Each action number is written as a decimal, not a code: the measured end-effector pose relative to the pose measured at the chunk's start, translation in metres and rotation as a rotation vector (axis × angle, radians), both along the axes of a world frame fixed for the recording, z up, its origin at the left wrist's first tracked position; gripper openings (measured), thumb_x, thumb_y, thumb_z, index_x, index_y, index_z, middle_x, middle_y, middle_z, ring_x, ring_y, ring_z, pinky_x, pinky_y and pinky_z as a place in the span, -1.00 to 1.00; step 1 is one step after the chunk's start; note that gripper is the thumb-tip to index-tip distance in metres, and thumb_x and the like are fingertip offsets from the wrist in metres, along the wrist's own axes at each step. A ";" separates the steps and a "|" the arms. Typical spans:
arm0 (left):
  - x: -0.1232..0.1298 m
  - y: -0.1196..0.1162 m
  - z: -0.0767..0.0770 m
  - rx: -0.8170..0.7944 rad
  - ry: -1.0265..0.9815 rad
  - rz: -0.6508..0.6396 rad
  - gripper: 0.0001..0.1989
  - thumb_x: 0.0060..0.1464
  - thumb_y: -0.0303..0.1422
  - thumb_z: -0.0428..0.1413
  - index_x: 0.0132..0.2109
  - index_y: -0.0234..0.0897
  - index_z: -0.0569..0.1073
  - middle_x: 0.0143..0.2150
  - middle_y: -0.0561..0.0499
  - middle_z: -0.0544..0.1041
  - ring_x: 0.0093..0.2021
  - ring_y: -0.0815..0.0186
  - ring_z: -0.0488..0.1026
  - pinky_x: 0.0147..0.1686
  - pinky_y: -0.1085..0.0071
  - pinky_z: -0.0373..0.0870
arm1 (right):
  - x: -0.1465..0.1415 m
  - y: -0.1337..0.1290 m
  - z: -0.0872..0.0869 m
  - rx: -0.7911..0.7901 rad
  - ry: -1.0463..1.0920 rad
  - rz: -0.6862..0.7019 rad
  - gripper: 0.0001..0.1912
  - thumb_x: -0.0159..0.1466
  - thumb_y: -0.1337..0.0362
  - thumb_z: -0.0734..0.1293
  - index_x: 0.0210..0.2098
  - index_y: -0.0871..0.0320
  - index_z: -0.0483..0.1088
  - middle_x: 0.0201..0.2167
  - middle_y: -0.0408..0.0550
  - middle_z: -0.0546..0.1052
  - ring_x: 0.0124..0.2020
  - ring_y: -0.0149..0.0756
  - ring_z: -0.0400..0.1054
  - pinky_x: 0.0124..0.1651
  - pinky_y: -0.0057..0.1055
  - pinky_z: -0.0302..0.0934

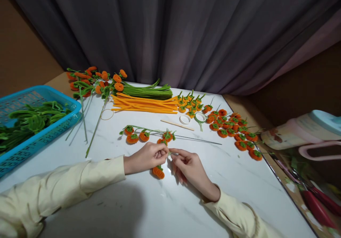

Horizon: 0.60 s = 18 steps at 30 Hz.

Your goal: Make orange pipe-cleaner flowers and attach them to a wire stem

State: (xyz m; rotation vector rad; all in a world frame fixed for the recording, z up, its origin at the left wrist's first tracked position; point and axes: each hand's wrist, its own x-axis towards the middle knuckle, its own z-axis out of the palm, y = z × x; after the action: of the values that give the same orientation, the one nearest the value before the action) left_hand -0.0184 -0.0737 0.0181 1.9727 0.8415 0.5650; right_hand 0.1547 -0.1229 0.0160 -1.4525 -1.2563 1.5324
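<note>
My left hand (pixel 149 156) is closed, thumb side up, in the middle of the white table. An orange fuzzy pipe-cleaner persimmon (pixel 158 172) with a green top shows just under its fingers, its stem hidden in the grip. Thumb and index finger of my right hand (pixel 189 165) pinch together close to the left fingertips. A small pale strip seems to lie between the hands, too small to name. Just beyond them rests a green-wrapped branch (pixel 151 129) bearing several orange persimmons, its bare wire (pixel 198 139) pointing right.
A blue basket (pixel 39 142) of green leaves stands left. At the back lie finished orange sprigs (pixel 117 78), green pipe cleaners (pixel 149 91) and yellow-orange ones (pixel 145 104). Rightward are tape rolls (pixel 200 117), a thin stick (pixel 177 125), loose persimmons (pixel 229 124), a tumbler (pixel 301 131) and red-handled pliers (pixel 317 208).
</note>
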 end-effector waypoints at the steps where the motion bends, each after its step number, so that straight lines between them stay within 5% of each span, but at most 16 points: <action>1: 0.000 0.000 0.000 -0.005 -0.002 -0.002 -0.90 0.02 -0.51 -0.01 -0.33 -0.36 0.41 -0.56 0.15 0.28 -0.54 0.50 0.18 -0.52 0.61 0.14 | 0.000 0.000 0.000 0.003 -0.002 0.005 -0.54 0.16 0.09 0.27 -0.09 0.32 0.40 -0.76 -0.22 0.35 -0.86 -0.51 0.10 -0.82 -0.61 -0.05; 18: -0.001 0.000 -0.002 0.027 0.011 -0.034 -0.90 0.05 -0.50 -0.01 -0.34 -0.34 0.40 -0.59 0.18 0.22 -0.56 0.50 0.15 -0.54 0.60 0.11 | -0.002 -0.001 -0.002 0.059 0.013 0.019 -0.62 0.20 0.10 0.22 -0.20 0.30 0.43 -0.76 -0.22 0.35 -0.87 -0.53 0.08 -0.81 -0.60 -0.06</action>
State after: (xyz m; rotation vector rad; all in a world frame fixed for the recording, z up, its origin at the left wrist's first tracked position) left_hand -0.0192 -0.0736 0.0162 2.0131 0.8090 0.5490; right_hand 0.1531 -0.1239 0.0141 -1.3946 -1.3011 1.5019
